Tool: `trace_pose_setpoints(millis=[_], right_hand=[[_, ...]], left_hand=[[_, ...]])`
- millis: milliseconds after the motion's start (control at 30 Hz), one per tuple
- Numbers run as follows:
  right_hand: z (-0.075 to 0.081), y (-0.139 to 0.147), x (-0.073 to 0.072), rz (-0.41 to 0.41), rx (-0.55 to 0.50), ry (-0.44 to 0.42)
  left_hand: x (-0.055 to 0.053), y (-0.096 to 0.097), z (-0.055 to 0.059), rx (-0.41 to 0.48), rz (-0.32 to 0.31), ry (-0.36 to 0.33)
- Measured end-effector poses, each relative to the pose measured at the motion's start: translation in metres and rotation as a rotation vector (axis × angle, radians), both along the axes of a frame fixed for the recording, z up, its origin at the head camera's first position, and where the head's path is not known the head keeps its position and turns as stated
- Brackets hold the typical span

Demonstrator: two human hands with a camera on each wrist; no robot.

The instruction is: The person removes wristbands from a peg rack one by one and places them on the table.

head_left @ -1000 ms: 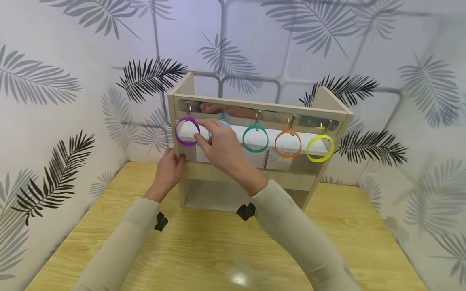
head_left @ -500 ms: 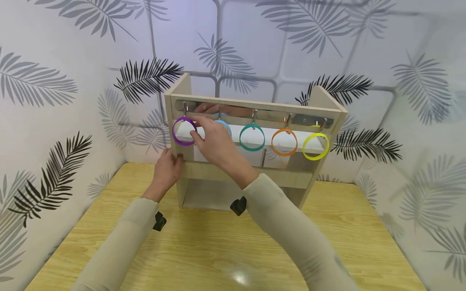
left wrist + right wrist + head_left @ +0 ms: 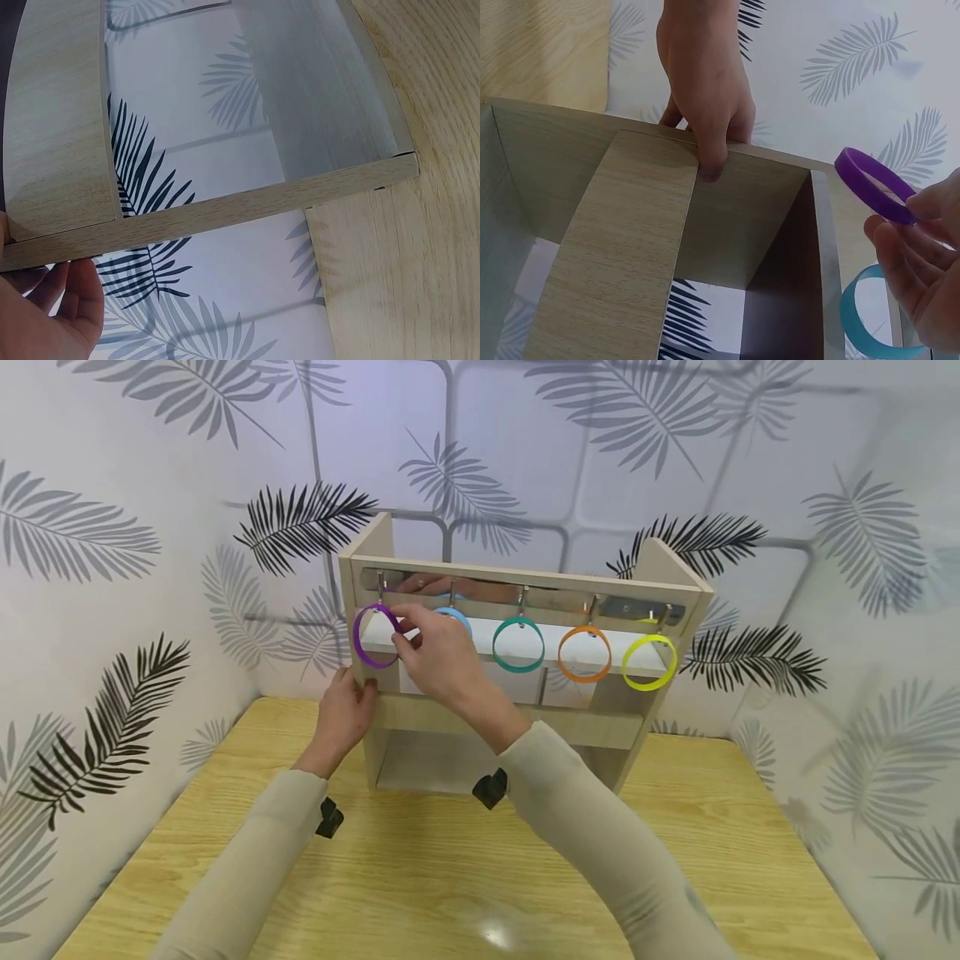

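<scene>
My right hand (image 3: pixel 442 656) pinches the right edge of a purple wristband (image 3: pixel 861 187) between thumb and fingertips. In the head view this purple band hangs at the leftmost hook of a metal hook rail (image 3: pixel 558 602), turned slightly sideways. Just behind my right hand hangs a light blue wristband (image 3: pixel 848 315), partly hidden by the fingers in the head view. My left hand (image 3: pixel 345 712) grips the left side panel of the wooden shelf (image 3: pixel 510 720). Its thumb lies on the inner face, its other fingers outside, as the right wrist view shows.
To the right along the rail hang a green wristband (image 3: pixel 517 669), an orange wristband (image 3: pixel 585 679) and a yellow wristband (image 3: pixel 648 686). The shelf stands on a wooden table (image 3: pixel 420 877), close to a leaf-patterned wall (image 3: pixel 510 460).
My right fingertips have closed on the purple wristband's edge, and the band has turned and dropped slightly. My left hand keeps its grip on the side panel. The head view shifted a little.
</scene>
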State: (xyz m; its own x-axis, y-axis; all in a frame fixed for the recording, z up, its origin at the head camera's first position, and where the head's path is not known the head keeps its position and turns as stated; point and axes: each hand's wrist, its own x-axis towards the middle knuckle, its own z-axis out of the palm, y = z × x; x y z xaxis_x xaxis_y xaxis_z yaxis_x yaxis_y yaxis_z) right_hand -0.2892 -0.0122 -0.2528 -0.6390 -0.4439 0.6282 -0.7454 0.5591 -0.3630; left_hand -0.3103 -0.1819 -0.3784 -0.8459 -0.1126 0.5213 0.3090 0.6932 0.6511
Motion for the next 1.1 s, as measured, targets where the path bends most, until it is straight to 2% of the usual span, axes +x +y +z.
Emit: trace_pose_setpoints(millis=[167, 333, 433, 600, 767, 933, 1100], right_hand=[[0.000, 0.002, 0.003, 0.017, -0.072, -0.080], [0.002, 0.003, 0.007, 0.091, -0.240, -0.247], [0.004, 0.003, 0.011, 0.135, -0.306, -0.319], [0.006, 0.006, 0.016, 0.183, -0.328, -0.332], [0.001, 0.016, 0.021, 0.221, -0.325, -0.327], [-0.008, 0.031, 0.023, 0.216, -0.326, -0.352], [-0.019, 0.046, 0.022, 0.202, -0.307, -0.385]], left_hand=[[0.000, 0.001, 0.000, 0.007, -0.007, 0.022], [-0.002, 0.000, -0.002, -0.016, -0.006, 0.045], [-0.003, -0.001, -0.004, -0.026, -0.008, 0.068], [-0.005, -0.002, -0.005, -0.032, -0.029, 0.103], [-0.002, -0.001, -0.002, -0.035, -0.016, 0.058], [0.000, 0.001, 0.000, -0.020, -0.002, 0.008], [-0.001, 0.001, -0.002, 0.004, -0.008, 0.030]])
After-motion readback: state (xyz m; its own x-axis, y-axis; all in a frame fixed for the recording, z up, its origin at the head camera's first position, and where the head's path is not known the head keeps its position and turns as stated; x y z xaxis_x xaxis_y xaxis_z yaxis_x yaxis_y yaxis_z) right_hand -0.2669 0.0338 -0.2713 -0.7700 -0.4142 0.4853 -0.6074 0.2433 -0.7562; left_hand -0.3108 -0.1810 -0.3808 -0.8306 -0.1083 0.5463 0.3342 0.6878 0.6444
